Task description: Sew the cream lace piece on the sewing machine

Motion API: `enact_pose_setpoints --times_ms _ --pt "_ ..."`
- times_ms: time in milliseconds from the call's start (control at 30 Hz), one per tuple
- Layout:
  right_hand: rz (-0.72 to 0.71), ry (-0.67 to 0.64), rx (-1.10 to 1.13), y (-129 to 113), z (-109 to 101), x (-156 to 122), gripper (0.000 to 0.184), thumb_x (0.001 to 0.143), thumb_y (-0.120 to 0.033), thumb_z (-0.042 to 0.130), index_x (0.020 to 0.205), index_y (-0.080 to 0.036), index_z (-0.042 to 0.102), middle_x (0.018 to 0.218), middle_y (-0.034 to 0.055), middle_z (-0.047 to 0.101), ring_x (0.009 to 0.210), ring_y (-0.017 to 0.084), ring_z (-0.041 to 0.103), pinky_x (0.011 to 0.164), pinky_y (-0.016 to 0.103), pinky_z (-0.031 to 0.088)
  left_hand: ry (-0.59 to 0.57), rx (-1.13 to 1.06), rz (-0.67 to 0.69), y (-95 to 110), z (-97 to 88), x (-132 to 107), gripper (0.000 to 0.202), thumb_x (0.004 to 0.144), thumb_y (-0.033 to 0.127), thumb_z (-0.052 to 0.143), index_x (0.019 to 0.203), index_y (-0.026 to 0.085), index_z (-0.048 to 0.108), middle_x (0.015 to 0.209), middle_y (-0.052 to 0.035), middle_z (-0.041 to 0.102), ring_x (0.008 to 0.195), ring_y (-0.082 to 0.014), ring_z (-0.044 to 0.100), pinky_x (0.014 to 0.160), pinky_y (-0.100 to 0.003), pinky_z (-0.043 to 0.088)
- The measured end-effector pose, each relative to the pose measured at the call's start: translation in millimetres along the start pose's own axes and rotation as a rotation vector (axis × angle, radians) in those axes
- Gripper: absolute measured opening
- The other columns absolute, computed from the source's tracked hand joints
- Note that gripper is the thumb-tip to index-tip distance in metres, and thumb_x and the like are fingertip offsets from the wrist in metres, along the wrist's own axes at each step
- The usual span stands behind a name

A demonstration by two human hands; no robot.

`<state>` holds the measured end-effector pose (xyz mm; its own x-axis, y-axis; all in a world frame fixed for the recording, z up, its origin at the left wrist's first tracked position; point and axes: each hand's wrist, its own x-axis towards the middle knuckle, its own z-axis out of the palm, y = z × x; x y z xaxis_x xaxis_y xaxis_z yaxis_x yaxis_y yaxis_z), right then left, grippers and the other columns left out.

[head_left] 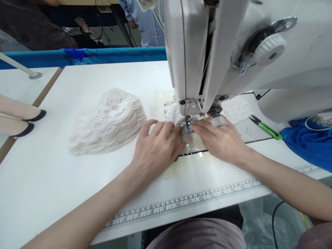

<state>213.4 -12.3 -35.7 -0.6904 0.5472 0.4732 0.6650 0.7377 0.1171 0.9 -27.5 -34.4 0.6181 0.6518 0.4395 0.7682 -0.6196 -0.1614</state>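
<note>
White lace [172, 112] lies at the presser foot [187, 121] of a sewing machine [197, 52]. Bent fingers of my left hand [159, 145] press down on it just left of the foot, its thumb pointing toward the needle plate. My right hand [220, 140], wearing a white band on one finger, has its fingertips closed together at the right of the foot. The material under both sets of fingertips is mostly hidden. More white lace [237, 109] spreads out behind the right hand. A heap of cream lace pieces [114, 124] rests left of my left hand.
Green-handled thread snips [267, 128] lie right of the machine bed, beside blue fabric [308, 138]. A printed ruler [181, 204] runs along the table's front edge. Two beige, black-tipped forms [20, 116] jut in from the left. Beyond the table, a person wears a striped shirt [150, 24].
</note>
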Motion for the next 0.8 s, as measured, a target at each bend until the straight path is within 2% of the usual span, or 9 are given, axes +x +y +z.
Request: enact_pose_setpoints --times_ms 100,167,200,267,367,467,600,700,800 --pt "-0.134 -0.07 0.208 -5.9 1.8 -1.2 0.037 0.094 -0.007 0.04 0.127 -0.011 0.056 0.132 0.0079 0.06 0.12 0.02 0.057 0.097 0.038 0.049 0.068 -0.187 0.36 9.8 -12.5 -5.4 0.022 0.091 0.034 0.058 0.087 0.015 0.067 0.079 -0.0031 0.07 0.071 -0.0171 0.064 0.069 -0.032 0.051" --pt "-0.232 -0.077 0.324 -7.2 2.2 -2.2 0.031 0.096 -0.012 0.042 0.121 -0.015 0.061 0.128 0.004 0.064 0.12 0.017 0.057 0.104 0.037 0.046 0.176 -0.263 0.518 12.8 -19.0 -8.9 0.016 0.089 0.032 0.061 0.082 0.019 0.066 0.076 0.0012 0.069 0.067 -0.0124 0.063 0.061 -0.027 0.049" --pt "-0.26 -0.057 0.36 -7.0 1.9 -2.6 0.028 0.096 -0.012 0.044 0.114 -0.017 0.065 0.121 0.0024 0.068 0.115 0.015 0.06 0.106 0.036 0.045 0.22 -0.253 0.487 12.5 -20.9 -10.0 0.013 0.088 0.03 0.061 0.082 0.02 0.066 0.076 0.0023 0.069 0.065 -0.0114 0.063 0.058 -0.026 0.048" --pt "-0.28 -0.002 0.399 -5.5 0.4 -2.9 0.025 0.093 -0.009 0.047 0.098 -0.019 0.07 0.107 0.0006 0.073 0.102 0.014 0.066 0.104 0.034 0.046 0.224 -0.181 0.262 9.0 -21.2 -10.6 0.009 0.088 0.028 0.061 0.084 0.02 0.064 0.077 0.0019 0.07 0.061 -0.0111 0.062 0.05 -0.026 0.043" --pt "-0.294 0.039 0.411 -2.9 -1.9 -2.3 0.027 0.089 -0.005 0.048 0.083 -0.02 0.069 0.093 -0.0027 0.075 0.086 0.01 0.068 0.098 0.03 0.05 0.049 -0.084 -0.052 3.0 -14.1 -8.1 0.015 0.089 0.031 0.058 0.092 0.017 0.061 0.08 -0.0018 0.069 0.058 -0.0131 0.061 0.043 -0.027 0.035" --pt "-0.299 0.028 0.403 -1.3 -2.2 -1.7 0.03 0.088 -0.004 0.046 0.079 -0.022 0.068 0.088 -0.006 0.075 0.079 0.008 0.067 0.096 0.028 0.05 -0.045 -0.042 -0.076 2.1 -4.8 -3.9 0.016 0.091 0.029 0.053 0.09 0.016 0.061 0.079 -0.0027 0.067 0.057 -0.0133 0.059 0.04 -0.027 0.03" --pt "-0.287 0.011 0.391 0.2 -1.3 -3.0 0.03 0.084 -0.004 0.044 0.075 -0.021 0.067 0.082 -0.006 0.073 0.075 0.008 0.065 0.089 0.028 0.05 -0.015 -0.035 -0.055 3.6 -0.8 0.4 0.02 0.093 0.02 0.048 0.079 0.016 0.062 0.068 -0.0009 0.062 0.049 -0.0114 0.052 0.04 -0.027 0.028" --pt "-0.214 0.05 0.371 -1.7 -2.4 -4.1 0.026 0.081 -0.009 0.044 0.071 -0.021 0.065 0.076 -0.0049 0.071 0.07 0.011 0.064 0.076 0.029 0.05 0.002 -0.251 -0.169 2.3 -7.4 1.2 0.017 0.094 0.021 0.048 0.086 0.017 0.063 0.076 -0.0006 0.066 0.052 -0.0096 0.055 0.042 -0.024 0.035" --pt "0.009 0.105 0.36 -7.7 -5.3 -3.9 0.015 0.085 -0.022 0.05 0.082 -0.018 0.064 0.083 0.0011 0.071 0.065 0.012 0.061 0.057 0.027 0.046 0.017 -0.526 -0.32 2.2 -18.8 0.2 0.009 0.091 0.02 0.054 0.087 0.02 0.062 0.076 0.0027 0.068 0.053 -0.0078 0.059 0.047 -0.021 0.044"
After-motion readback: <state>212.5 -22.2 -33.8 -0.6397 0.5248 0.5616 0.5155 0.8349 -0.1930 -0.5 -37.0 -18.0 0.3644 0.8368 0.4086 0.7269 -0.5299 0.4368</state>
